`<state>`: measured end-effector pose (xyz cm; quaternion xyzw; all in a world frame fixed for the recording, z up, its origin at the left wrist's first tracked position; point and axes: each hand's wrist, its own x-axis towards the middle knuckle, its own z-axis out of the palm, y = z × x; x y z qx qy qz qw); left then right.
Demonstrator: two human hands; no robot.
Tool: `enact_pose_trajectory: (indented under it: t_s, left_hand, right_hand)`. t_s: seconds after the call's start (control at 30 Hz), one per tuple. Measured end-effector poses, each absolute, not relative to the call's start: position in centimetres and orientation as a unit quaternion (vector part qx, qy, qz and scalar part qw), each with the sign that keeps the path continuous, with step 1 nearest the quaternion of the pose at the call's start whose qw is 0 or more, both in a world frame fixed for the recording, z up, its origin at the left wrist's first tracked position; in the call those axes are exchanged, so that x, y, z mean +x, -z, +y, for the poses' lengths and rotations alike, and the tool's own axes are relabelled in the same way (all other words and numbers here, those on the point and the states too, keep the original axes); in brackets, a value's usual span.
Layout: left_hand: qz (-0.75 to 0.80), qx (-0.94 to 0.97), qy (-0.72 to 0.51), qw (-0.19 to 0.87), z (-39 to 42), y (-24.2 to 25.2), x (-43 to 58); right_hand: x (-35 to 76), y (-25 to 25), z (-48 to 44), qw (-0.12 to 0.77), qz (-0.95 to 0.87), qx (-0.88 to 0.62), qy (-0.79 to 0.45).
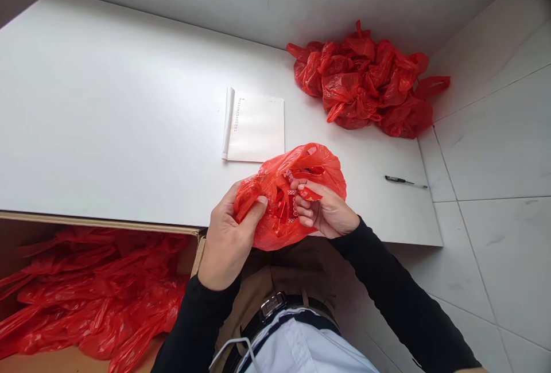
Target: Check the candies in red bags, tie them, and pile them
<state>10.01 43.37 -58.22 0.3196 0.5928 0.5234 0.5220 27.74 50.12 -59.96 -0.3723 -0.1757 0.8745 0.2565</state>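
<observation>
A red plastic bag (327, 169) is held open at the table's front edge. My left hand (230, 229) is closed on the bunched left side of its rim, thumb on top. Over the bag's mouth, my right hand (327, 209) pinches a small red packet (310, 193) between thumb and fingers. More small red packets with white patterns (293, 204) lie inside the bag; their contents cannot be made out. The bag's lower side hangs just over the table edge, in front of my body.
Several filled, knotted red bags (361, 83) are piled at the back right against the wall. An open notepad (258, 126) with handwriting lies behind the bag, and a pen (400, 180) lies to the right. At lower left, a cardboard box (198, 255) holds more red bags (99, 287).
</observation>
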Motion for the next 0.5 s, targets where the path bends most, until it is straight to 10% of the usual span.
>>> enact_pose_trajectory:
  t_s: [0.5]
  left_hand:
    - [0.614, 0.333, -0.492, 0.52, 43.3, 57.9, 10.8]
  right_hand:
    - [28.0, 59.8, 48.5, 0.235, -0.339, -0.377, -0.829]
